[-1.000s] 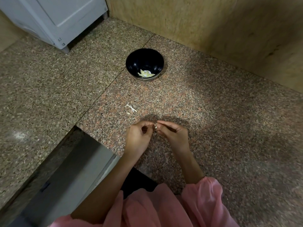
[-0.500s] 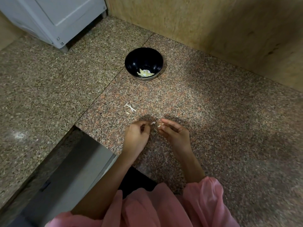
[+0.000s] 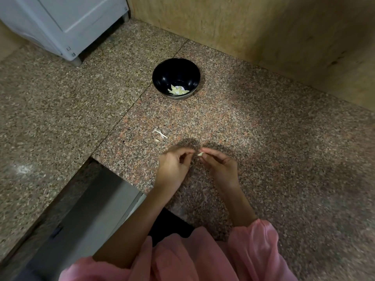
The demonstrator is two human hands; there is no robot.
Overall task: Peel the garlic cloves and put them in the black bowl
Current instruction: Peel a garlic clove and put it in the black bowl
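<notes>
Hands have drawn slightly apart since a second ago: the right hand (image 3: 220,167) now pinches the clove (image 3: 200,153) alone at frame centre, while the left hand (image 3: 172,167) sits just beside it, fingers curled; whether they hold peel, I cannot tell. Peeling seems nearly finished, so the bowl (image 3: 176,78), above centre, probably comes next.

bowl (image 3: 176,79) behind hands, peel scraps (image 3: 160,135) between, cloves (image 3: 178,90) in bowl
</notes>
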